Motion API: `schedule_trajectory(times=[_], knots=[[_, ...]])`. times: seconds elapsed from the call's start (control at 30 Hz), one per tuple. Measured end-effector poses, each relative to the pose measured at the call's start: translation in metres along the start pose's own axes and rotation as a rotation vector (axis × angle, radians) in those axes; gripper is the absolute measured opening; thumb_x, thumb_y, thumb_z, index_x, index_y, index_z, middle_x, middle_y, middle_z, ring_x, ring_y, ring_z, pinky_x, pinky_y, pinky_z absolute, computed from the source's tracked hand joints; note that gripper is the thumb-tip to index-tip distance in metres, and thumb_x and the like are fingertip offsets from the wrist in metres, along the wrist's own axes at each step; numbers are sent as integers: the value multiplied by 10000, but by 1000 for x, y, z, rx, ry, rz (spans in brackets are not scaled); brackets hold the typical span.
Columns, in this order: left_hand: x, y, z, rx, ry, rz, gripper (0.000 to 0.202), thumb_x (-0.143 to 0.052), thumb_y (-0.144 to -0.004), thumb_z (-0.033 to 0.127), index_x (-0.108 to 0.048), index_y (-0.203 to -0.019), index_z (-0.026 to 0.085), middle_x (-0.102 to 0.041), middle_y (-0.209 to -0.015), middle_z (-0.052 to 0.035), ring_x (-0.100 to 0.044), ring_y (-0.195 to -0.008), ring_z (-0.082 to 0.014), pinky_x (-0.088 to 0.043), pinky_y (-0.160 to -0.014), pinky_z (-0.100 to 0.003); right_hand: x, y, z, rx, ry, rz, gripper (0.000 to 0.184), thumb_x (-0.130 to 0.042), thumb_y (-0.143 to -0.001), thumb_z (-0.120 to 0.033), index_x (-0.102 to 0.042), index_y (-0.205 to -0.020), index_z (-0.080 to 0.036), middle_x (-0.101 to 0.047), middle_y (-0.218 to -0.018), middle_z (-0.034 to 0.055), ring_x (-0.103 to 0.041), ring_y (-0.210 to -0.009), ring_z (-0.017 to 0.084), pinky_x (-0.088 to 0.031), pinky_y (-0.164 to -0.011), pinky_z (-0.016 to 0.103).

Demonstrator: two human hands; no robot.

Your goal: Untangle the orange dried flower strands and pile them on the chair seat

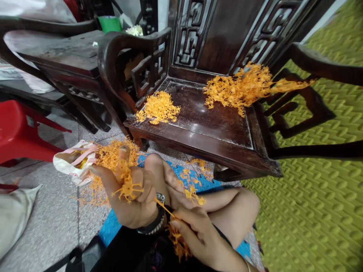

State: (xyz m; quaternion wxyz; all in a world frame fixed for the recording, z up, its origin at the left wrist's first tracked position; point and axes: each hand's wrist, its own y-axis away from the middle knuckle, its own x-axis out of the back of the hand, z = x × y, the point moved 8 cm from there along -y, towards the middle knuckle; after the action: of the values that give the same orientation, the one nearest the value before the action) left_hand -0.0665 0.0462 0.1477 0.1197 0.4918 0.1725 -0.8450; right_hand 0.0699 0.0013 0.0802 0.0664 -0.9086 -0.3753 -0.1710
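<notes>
Orange strands [126,183] in clutch of upturned left hand [134,204], pinch of right hand [195,234].

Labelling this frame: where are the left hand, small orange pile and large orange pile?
left hand [136,210], head view, mid-hand.
small orange pile [159,107], head view, centre.
large orange pile [241,87], head view, centre.

glossy dark wooden chair [198,124], matt plastic-looking orange strands [126,181], ribbed green mat [312,211].

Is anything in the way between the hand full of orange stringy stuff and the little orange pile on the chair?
Nothing visible blocks it. The left hand grips the orange bunch; only the chair seat's front edge lies before the small pile. The armrest stands to one side.
</notes>
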Motion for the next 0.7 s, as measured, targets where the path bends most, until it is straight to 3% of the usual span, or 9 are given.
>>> schedule_trajectory(times=[0.1,0.27,0.4,0.47,0.57,0.7], knots=[[-5,0,6,-15,97,-87,244,-545,-922,451,-624,-819,245,-122,-386,123,13,-240,-20,-54,-215,-135,-2,4,1,-31,-38,-41,273,-409,-995,-267,-439,-730,-205,-395,-597,-53,-341,-515,81,-277,-489,228],[-5,0,20,-83,241,-255,332,-558,-940,266,-486,-624,194,-215,-444,111,-30,-230,-10,-96,-216,-149,-2,11,-5,-15,-65,-87,275,-393,-998,-247,-398,-726,-207,-388,-593,-55,-351,-502,78,-283,-488,225],[-26,4,26,-89,256,-557,486,-396,-994,423,-391,-572,183,-310,-495,84,-181,-253,-15,-171,-235,-164,-3,18,-7,19,-62,-101,263,-384,-1001,-234,-384,-740,-203,-366,-605,-56,-351,-513,67,-274,-492,212],[-35,6,29,-99,244,-642,536,-248,-1012,487,-352,-576,193,-337,-509,71,-216,-282,-25,-214,-255,-158,-4,21,-6,49,-60,-102,261,-385,-1002,-238,-380,-743,-203,-354,-606,-56,-350,-522,66,-275,-504,212],[-37,4,28,-48,197,-616,562,-134,-1012,518,-361,-595,217,-328,-485,64,-213,-293,-54,-231,-254,-182,-4,23,-8,113,-71,-114,247,-387,-1000,-248,-386,-758,-205,-358,-610,-52,-361,-536,72,-286,-515,215],[-31,6,30,-28,239,-530,488,-257,-1028,429,-365,-601,221,-311,-471,63,-201,-282,-53,-204,-230,-205,-1,25,-8,145,-89,-118,237,-380,-999,-240,-377,-763,-207,-351,-609,-52,-358,-525,73,-288,-511,215]])
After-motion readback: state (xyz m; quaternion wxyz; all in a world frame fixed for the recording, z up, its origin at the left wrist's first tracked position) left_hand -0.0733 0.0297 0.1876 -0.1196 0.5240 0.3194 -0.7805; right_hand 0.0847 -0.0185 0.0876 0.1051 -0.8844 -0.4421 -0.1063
